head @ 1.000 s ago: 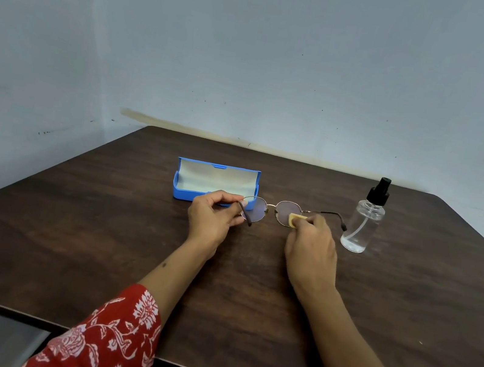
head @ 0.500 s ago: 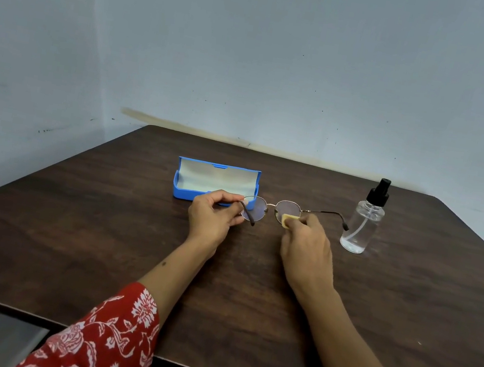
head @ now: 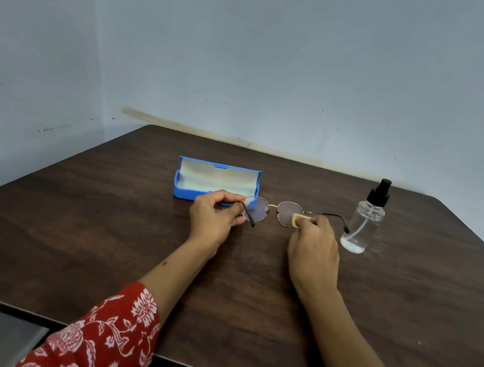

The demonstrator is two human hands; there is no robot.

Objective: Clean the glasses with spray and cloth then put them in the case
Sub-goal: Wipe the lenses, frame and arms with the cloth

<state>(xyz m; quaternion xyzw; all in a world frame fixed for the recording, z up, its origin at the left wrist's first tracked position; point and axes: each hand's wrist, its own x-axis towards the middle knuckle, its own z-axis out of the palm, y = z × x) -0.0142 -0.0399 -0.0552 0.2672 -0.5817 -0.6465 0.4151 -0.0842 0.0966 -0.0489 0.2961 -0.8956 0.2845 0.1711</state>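
On the dark wooden table (head: 97, 239) an open blue case (head: 183, 191) stood just behind the left hand (head: 214, 218), which pinched the glasses (head: 272, 211) at their left hinge. The right hand (head: 313, 249) pinched a yellow cloth (head: 297, 219) against the right lens, near a clear spray bottle (head: 363, 223).

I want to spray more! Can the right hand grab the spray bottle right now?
Probably not yet: the right hand is pinching the yellow cloth against the glasses. The spray bottle stands just beside it with nothing between, so dropping the cloth would free it.
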